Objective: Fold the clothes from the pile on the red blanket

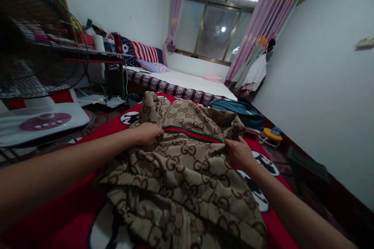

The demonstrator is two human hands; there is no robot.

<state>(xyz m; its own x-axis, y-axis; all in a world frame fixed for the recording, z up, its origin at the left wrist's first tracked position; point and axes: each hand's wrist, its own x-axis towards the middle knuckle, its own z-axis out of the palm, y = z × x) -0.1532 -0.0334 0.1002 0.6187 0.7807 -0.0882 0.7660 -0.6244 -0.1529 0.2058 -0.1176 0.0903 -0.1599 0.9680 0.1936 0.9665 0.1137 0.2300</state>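
Observation:
A tan jacket (187, 163) with a brown letter pattern lies spread over a red blanket (102, 144). A green and red stripe runs across it between my hands, and its gathered hem with a zipper faces me. My left hand (149, 133) is closed on the cloth at the left end of the stripe. At the right end, my right hand (238, 151) pinches the jacket's other side. The sleeves are bunched up toward the far side, partly folded over.
To the left stands a fan (37, 120) beside a cluttered desk (102, 56). Beyond the blanket is a bed (187, 79) below the window. A dark teal bag (238, 113) sits at the far right, near a yellow stool (271, 134) and a dark green chair (308, 165).

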